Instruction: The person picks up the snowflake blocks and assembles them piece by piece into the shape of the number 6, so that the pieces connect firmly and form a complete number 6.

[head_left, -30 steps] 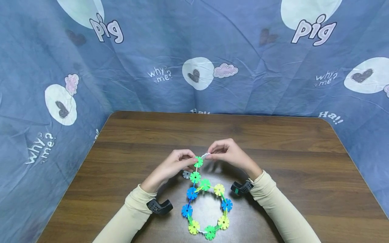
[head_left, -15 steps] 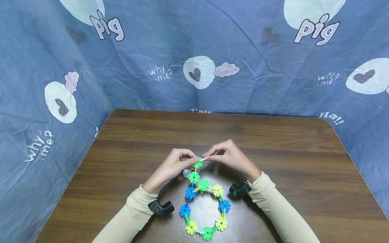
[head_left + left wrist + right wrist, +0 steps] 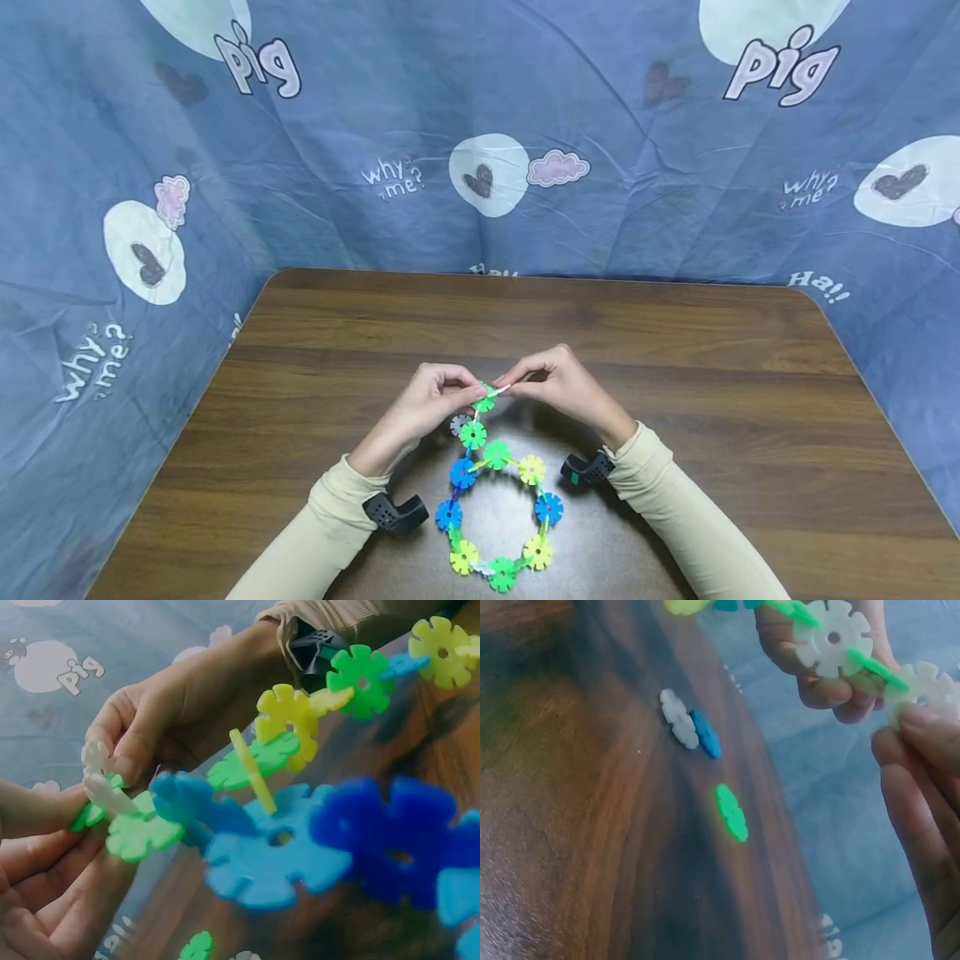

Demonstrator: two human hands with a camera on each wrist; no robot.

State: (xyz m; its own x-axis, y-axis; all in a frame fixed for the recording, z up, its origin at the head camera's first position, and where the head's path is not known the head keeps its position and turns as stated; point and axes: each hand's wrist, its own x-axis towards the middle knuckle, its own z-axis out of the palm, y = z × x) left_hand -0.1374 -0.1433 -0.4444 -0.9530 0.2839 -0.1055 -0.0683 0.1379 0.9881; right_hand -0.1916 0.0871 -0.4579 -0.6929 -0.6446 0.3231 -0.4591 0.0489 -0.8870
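My left hand [image 3: 437,398] pinches the green notched snowflake disc [image 3: 486,403] at the end of a chain of interlocking discs. My right hand [image 3: 558,385] pinches a white snowflake disc [image 3: 934,688] by its edge. In the right wrist view the white disc meets the edge of the green disc [image 3: 881,671]; how deep their slots sit is hidden. Another white disc [image 3: 832,637] joins the green one to the chain. Below the hands the chain loops into a ring with blue [image 3: 448,515], yellow [image 3: 537,552] and green discs.
On the wooden table [image 3: 675,358] lie a loose grey-white disc [image 3: 678,720], a blue disc [image 3: 705,733] and a green disc [image 3: 731,813]. A blue printed cloth [image 3: 337,125] hangs behind the table. Each wrist wears a black strap [image 3: 395,514].
The right hand has moved slightly left, bringing the white disc against the green disc in the left hand. The chain and its ring have shifted a little left.
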